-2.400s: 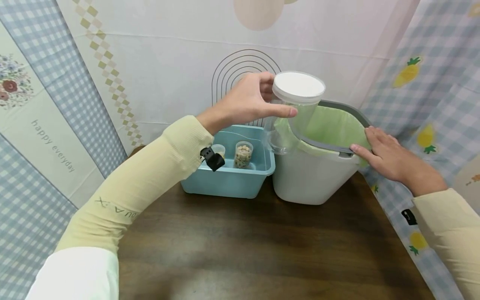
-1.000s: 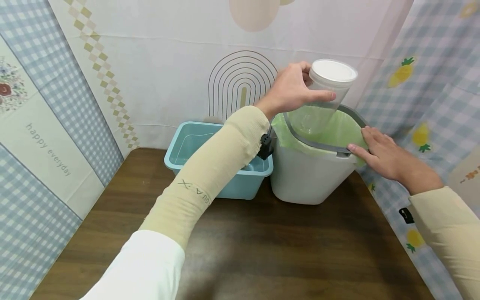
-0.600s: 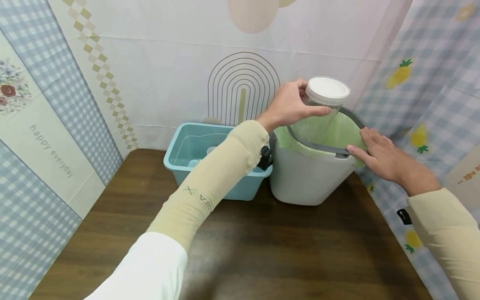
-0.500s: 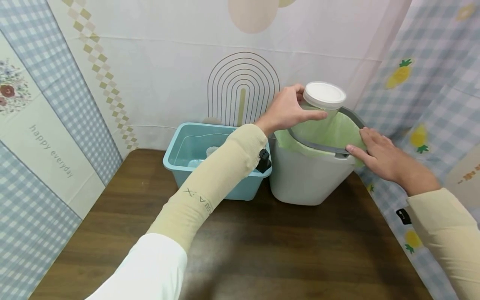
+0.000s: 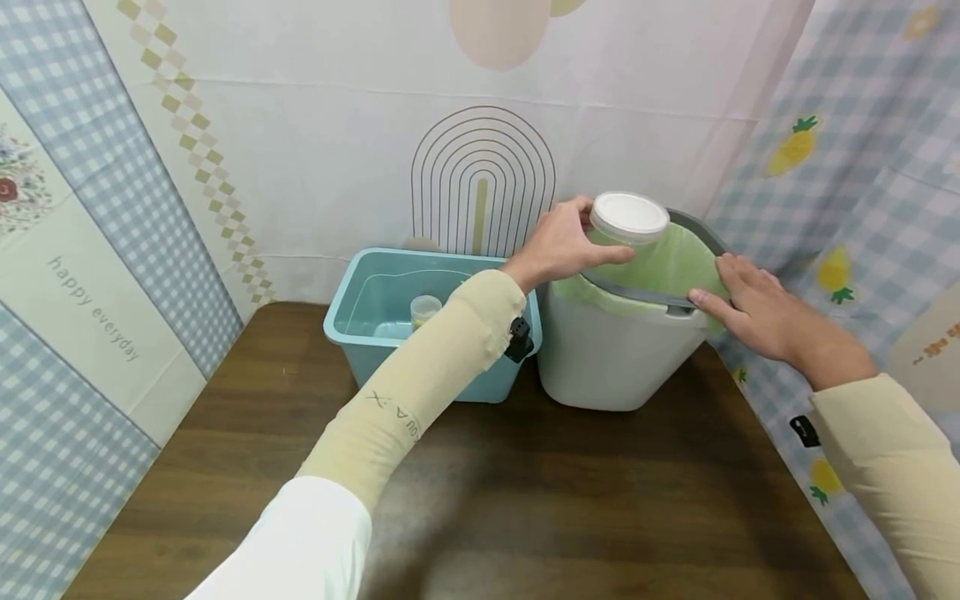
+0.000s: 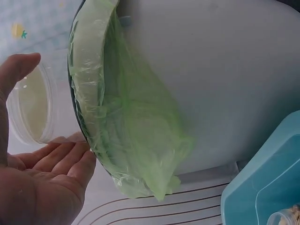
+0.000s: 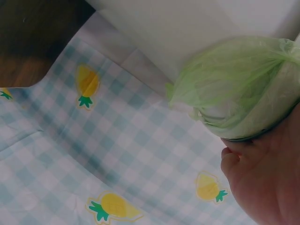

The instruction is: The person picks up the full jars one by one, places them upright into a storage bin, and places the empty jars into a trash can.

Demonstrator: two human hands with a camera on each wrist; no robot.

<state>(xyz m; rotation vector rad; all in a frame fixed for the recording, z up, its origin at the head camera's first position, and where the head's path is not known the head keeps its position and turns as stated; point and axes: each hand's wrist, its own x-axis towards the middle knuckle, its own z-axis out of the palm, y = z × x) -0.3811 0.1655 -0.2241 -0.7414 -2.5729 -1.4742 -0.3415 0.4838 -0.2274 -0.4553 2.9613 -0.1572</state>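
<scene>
My left hand (image 5: 558, 243) holds a clear plastic jar (image 6: 62, 98) with a white lid (image 5: 630, 213), thumb on the near side and fingers on the far side. The lid faces up, and the jar's lower part is down inside the mouth of a white trash bin (image 5: 600, 358), hidden by the rim in the head view. A green bag (image 5: 675, 260) lines the bin and folds over its grey rim (image 5: 637, 295). My right hand (image 5: 776, 321) rests on the rim's right side with fingers extended; part of its contact is hidden in the right wrist view.
Left of the bin stands a light blue tub (image 5: 360, 340), partly covered by my left forearm. Inside it is a small clear container (image 5: 425, 309); a cup of beige pieces (image 6: 286, 216) shows in the left wrist view. Both stand on a brown wooden table (image 5: 525, 500) against a patterned cloth.
My left hand has carried the jar rightward from above the tub's side to over the bin, then lowered it into the mouth. My right hand has stayed on the rim.
</scene>
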